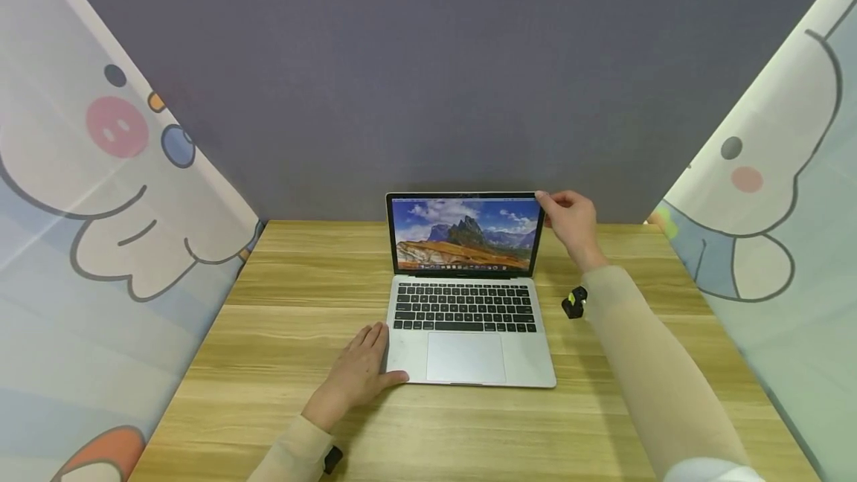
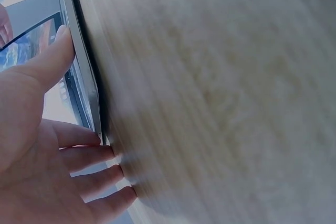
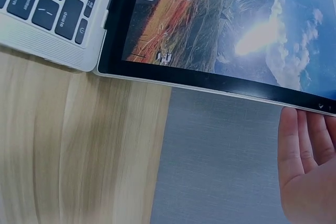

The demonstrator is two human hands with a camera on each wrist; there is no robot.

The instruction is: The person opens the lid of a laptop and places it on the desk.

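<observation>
An opened silver laptop point(image 1: 465, 359) lies on the table, its screen point(image 1: 466, 235) lit with a mountain picture and tilted up at the back. My right hand point(image 1: 572, 222) pinches the screen's upper right corner, thumb at the front and fingers behind. In the right wrist view those fingers point(image 3: 292, 145) meet the screen's edge. My left hand point(image 1: 358, 370) lies flat at the front left corner of the laptop's base, fingers extended along the left side and thumb at the front edge. The left wrist view shows the left thumb point(image 2: 50, 61) against that edge.
The wooden table point(image 1: 301, 281) reaches back to a grey wall panel point(image 1: 455, 80). Cartoon-printed curtains point(image 1: 40, 259) border it on both sides. A small black device point(image 1: 573, 303) sits at my right wrist, another point(image 1: 332, 459) at my left.
</observation>
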